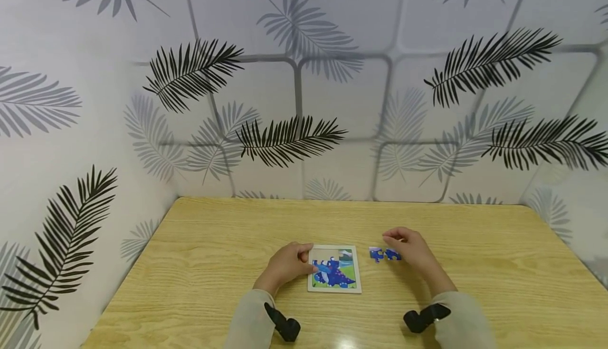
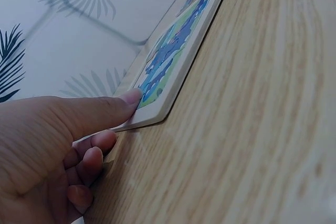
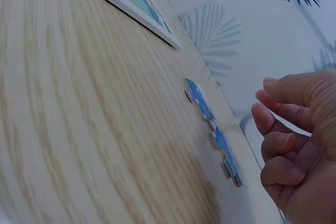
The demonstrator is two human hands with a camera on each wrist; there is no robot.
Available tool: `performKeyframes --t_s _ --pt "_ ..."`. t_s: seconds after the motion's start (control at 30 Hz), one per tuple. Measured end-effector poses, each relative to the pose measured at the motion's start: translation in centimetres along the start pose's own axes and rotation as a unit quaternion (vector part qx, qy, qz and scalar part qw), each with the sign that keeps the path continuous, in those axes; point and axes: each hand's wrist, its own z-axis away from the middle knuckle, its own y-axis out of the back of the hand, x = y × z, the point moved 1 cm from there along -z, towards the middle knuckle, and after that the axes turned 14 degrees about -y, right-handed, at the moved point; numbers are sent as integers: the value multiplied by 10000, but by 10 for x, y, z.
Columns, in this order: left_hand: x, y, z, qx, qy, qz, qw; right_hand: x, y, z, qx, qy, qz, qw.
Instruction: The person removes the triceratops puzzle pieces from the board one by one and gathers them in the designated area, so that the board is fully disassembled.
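A square picture puzzle in a pale frame (image 1: pixel 358 280) lies flat on the table, showing a blue dinosaur; its upper left part is bare. My left hand (image 1: pixel 287 265) grips its left side; in the left wrist view the thumb of that hand (image 2: pixel 52 135) presses on the corner of the frame (image 2: pixel 178 82), fingers curled beside and below. Right of the puzzle lie two blue pieces (image 1: pixel 376 254) (image 1: pixel 392 254), close together. My right hand (image 1: pixel 412 247) hovers by them; in the right wrist view this hand (image 3: pixel 310 129) is loosely curled, holding nothing, apart from the pieces (image 3: pixel 198 99) (image 3: pixel 226 150).
The wooden table (image 1: pixel 228 227) reaches back to a wall (image 1: pixel 342 95) with a leaf pattern. A black camera mount is strapped on each wrist (image 1: pixel 287 329) (image 1: pixel 420 320), over light sleeves.
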Motion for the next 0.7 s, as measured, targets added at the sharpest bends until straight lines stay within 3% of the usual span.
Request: performKeyframes --t_s 0.7 --pt "0 0 0 35 25 2 10000 -21 -54 12 -409 139 46 9991"
